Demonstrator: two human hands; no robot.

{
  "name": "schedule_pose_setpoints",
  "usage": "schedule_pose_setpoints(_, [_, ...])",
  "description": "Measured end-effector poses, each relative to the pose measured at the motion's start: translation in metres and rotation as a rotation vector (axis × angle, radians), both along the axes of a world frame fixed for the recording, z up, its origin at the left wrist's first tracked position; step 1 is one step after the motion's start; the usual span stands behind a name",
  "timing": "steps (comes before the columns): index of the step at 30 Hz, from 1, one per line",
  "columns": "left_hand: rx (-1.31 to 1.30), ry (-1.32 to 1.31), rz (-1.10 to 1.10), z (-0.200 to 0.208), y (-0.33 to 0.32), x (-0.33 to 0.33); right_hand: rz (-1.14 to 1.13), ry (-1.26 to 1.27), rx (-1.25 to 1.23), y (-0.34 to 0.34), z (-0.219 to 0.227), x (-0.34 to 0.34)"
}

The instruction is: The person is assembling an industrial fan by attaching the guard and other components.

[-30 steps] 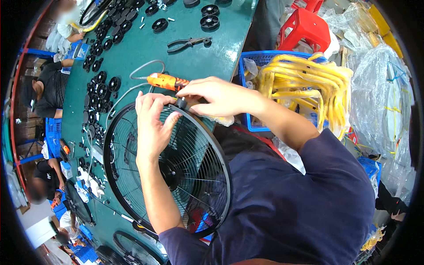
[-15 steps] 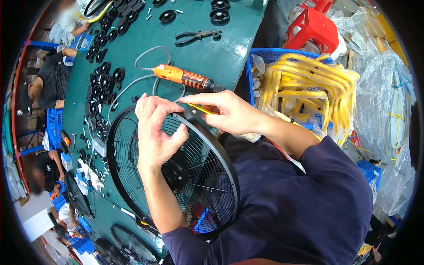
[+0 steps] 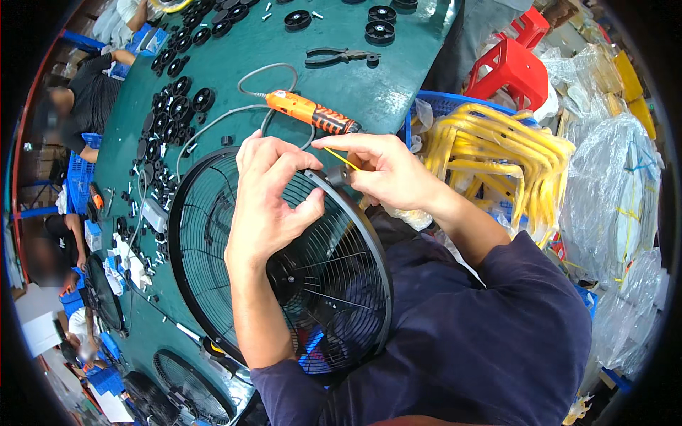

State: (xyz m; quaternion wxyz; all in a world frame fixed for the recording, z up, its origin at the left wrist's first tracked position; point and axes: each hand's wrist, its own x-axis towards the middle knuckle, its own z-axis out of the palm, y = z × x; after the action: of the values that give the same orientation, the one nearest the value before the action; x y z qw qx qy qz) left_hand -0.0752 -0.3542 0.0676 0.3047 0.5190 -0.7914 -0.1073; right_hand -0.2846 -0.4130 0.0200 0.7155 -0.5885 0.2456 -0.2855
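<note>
A round black fan with a wire guard stands tilted against the table's edge in front of me. My left hand grips its upper rim, thumb and forefinger curled at the edge. My right hand pinches a thin yellow strip, forefinger stretched out towards the left hand. Just under that strip, a small dark round fitting sits at the rim. Beyond both hands lies an orange and black power screwdriver with a grey cable.
Pliers, black wheels and loose screws lie on the green table. To the right, a blue crate holds yellow wrapped tubes, near a red stool. Co-workers sit along the left; other fans lie lower left.
The view has shifted, so the table things sit further right and lower. Both hands stay at the fan's rim, and the yellow strip now points more steeply down towards the right palm.
</note>
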Motion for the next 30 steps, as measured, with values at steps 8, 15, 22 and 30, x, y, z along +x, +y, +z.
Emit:
schedule_pose_setpoints(8, [-0.003,0.014,0.017,0.0,0.001,0.012,-0.016,0.186,0.067,0.015,0.025,-0.013])
schedule_pose_setpoints(15, [0.012,-0.002,0.032,-0.001,-0.002,0.018,-0.039,0.162,0.037,0.015,0.022,-0.005])
schedule_pose_setpoints(22, [0.004,-0.05,0.004,-0.001,-0.003,0.016,-0.064,0.161,-0.11,0.01,0.006,0.007])
schedule_pose_setpoints(30, [-0.031,-0.076,0.012,-0.002,-0.004,0.015,-0.077,0.214,-0.285,0.012,0.014,0.001])
